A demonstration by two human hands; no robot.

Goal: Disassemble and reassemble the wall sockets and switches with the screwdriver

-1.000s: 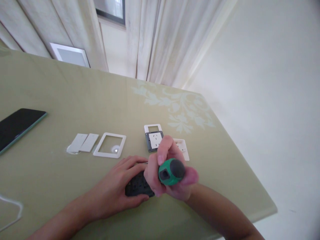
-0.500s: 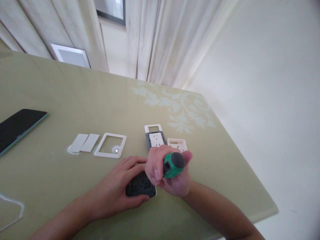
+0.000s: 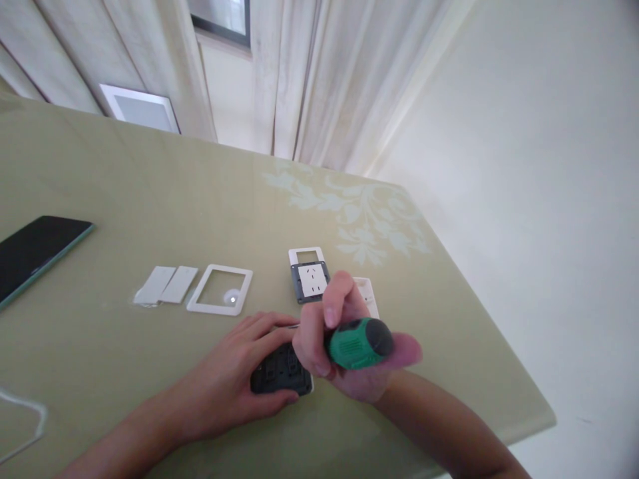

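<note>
On the table near its front edge, a dark switch module (image 3: 280, 374) with a white rim lies between the thumb and fingers of my left hand (image 3: 244, 372), which grips it from the left. Above its right side, my right hand (image 3: 319, 342) is closed round a screwdriver (image 3: 357, 344) with a green and black handle. The handle's end points up toward me and leans right; its shaft and tip are hidden behind the hand. Just beyond my right hand lie a socket module (image 3: 312, 279) with a white face and a white back box (image 3: 368, 296), partly covered by the hand.
A white square frame (image 3: 194, 306) and two white rocker plates (image 3: 167, 285) lie left of centre. At the far left is a dark phone (image 3: 44, 249), with a white cable (image 3: 42, 419) nearer me. The table's right edge (image 3: 479, 299) slants toward a white wall.
My right hand has turned and opened slightly round the screwdriver, whose handle end has swung to the right and nearer me. My left hand and the switch module have stayed put.
</note>
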